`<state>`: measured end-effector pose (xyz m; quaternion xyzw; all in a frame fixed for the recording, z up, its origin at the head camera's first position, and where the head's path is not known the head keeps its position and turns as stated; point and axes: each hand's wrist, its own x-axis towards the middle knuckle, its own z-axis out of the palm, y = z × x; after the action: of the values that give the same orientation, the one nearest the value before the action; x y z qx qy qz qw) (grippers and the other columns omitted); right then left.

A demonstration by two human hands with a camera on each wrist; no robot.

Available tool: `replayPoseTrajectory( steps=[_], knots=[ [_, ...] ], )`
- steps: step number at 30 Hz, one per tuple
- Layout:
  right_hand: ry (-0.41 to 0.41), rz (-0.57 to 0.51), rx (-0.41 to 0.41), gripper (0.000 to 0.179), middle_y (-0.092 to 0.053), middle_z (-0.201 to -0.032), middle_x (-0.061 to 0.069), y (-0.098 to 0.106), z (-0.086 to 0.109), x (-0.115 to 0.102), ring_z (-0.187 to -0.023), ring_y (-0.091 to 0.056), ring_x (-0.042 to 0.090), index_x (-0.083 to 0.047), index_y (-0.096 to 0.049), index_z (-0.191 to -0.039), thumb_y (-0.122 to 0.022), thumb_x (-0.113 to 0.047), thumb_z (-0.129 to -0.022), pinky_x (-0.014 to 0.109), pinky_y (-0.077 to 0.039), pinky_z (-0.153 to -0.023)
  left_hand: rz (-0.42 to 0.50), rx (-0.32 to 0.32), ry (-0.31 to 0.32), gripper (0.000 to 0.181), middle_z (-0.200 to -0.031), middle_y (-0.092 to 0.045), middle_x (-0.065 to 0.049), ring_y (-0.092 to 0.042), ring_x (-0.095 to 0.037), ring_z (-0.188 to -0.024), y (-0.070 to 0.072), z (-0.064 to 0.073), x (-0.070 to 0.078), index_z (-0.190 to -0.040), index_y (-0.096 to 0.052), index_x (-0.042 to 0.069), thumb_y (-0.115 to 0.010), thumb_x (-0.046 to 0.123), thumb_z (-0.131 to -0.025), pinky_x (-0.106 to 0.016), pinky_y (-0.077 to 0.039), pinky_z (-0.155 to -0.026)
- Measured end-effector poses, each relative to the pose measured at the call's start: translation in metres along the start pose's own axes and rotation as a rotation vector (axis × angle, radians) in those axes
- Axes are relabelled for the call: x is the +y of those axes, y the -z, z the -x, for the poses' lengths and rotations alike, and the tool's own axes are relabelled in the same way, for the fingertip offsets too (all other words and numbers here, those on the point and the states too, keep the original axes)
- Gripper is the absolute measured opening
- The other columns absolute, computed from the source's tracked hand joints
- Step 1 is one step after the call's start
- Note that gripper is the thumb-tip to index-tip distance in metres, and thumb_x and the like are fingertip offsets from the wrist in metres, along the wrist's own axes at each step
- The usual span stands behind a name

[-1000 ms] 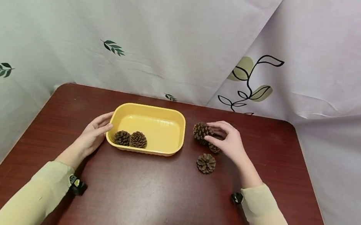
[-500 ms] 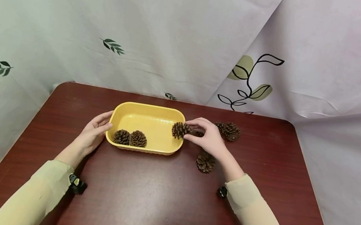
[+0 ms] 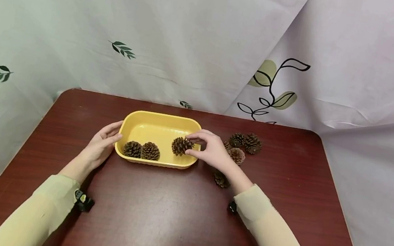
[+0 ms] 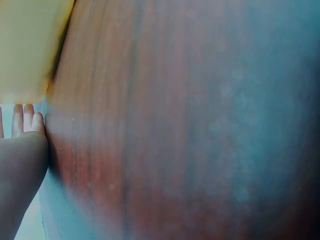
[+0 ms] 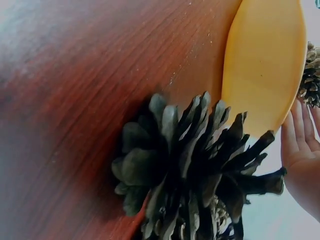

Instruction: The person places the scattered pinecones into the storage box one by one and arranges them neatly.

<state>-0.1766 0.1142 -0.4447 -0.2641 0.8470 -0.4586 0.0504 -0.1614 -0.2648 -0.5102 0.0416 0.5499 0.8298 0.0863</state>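
- Tray (image 3: 161, 120): I am seeing it sitting mid-table (image 3: 167, 220), bare wood lying wide in front.
- Right hand (image 3: 210, 150): fingertips are pinching a cone (image 3: 180, 145) over the tray's right end.
- Left hand (image 3: 101, 147): fingers relaxed, resting against the tray's left rim.
- Two cones (image 3: 141, 150) are lying inside; loose cones (image 3: 243, 143) are sitting right of the tray.

Dark wooden table (image 3: 174, 221): yellow tray (image 3: 151, 122), pinecones (image 3: 245, 142)

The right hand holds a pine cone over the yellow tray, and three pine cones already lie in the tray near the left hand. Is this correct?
Not quite. The head view shows two pine cones lying in the yellow tray near the left hand, not three. The right hand does hold a pine cone over the tray.
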Motion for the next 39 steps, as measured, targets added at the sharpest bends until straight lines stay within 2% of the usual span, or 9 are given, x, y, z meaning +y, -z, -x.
replayPoseTrajectory(
  steps=[6, 21, 29, 39],
  knots=[
    [0.016, 0.131, -0.050, 0.044, -0.076, -0.125, 0.011, -0.006, -0.008, -0.004, -0.114, -0.073, 0.025, -0.005, -0.075, -0.126, -0.090, -0.016, -0.086, 0.035, -0.058, -0.106, 0.010, 0.002, -0.001, 0.043, -0.131, -0.073, 0.011, -0.066, -0.002, -0.119, -0.001, 0.000, 0.000, -0.131, -0.068, 0.023, -0.048, -0.008, -0.107, -0.015, -0.054, -0.099],
    [0.034, 0.328, -0.179, 0.044, -0.073, -0.131, 0.006, -0.020, -0.020, -0.011, -0.127, -0.067, 0.024, -0.011, -0.075, -0.128, -0.088, -0.026, -0.089, 0.040, -0.051, -0.116, 0.009, 0.001, 0.014, 0.041, -0.131, -0.072, 0.013, -0.066, 0.000, -0.120, -0.002, -0.001, -0.001, -0.130, -0.067, 0.023, -0.049, -0.007, -0.107, -0.014, -0.054, -0.099],
    [0.081, 0.446, -0.251, 0.043, -0.073, -0.130, 0.005, -0.026, -0.024, -0.014, -0.124, -0.067, 0.022, -0.010, -0.074, -0.129, -0.086, -0.027, -0.091, 0.038, -0.052, -0.113, 0.018, 0.005, 0.000, 0.044, -0.131, -0.072, 0.009, -0.066, -0.003, -0.119, -0.004, -0.002, -0.001, -0.134, -0.066, 0.021, -0.050, -0.009, -0.106, -0.015, -0.055, -0.098],
    [0.103, 0.490, -0.307, 0.042, -0.073, -0.129, 0.005, -0.034, -0.032, -0.018, -0.123, -0.068, 0.022, -0.010, -0.074, -0.130, -0.084, -0.027, -0.093, 0.036, -0.051, -0.114, -0.029, 0.014, -0.009, 0.046, -0.133, -0.070, 0.013, -0.061, -0.002, -0.122, -0.005, -0.001, 0.004, -0.138, -0.063, 0.021, -0.053, -0.010, -0.105, -0.013, -0.054, -0.100]
  ],
)
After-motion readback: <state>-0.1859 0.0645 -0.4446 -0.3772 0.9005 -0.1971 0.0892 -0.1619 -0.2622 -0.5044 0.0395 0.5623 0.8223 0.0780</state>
